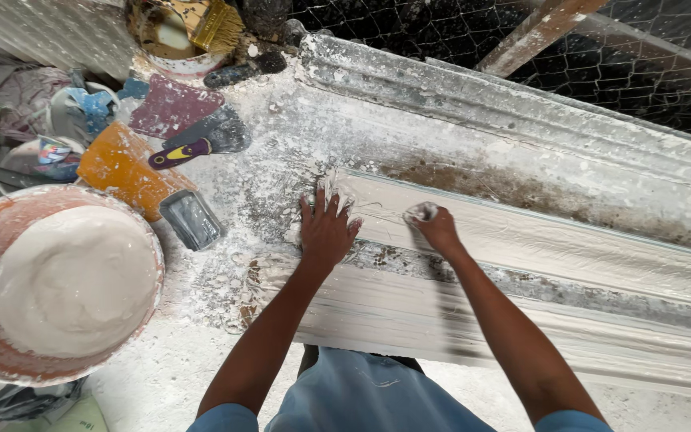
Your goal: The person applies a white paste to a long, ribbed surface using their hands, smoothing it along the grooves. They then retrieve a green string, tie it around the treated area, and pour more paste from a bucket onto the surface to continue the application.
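A long white plaster moulding runs across the workbench from the middle to the right edge, wet plaster smeared along its ridges. My left hand lies flat, fingers spread, on the moulding's left end, where fibres stick out. My right hand presses on the moulding a little to the right, its fingers curled around a small lump of wet plaster.
A round basin of white plaster sits at the left. Behind it lie an orange-handled scraper, a purple-handled scraper, a dark red spreader and a can with a brush. Wire mesh backs the bench.
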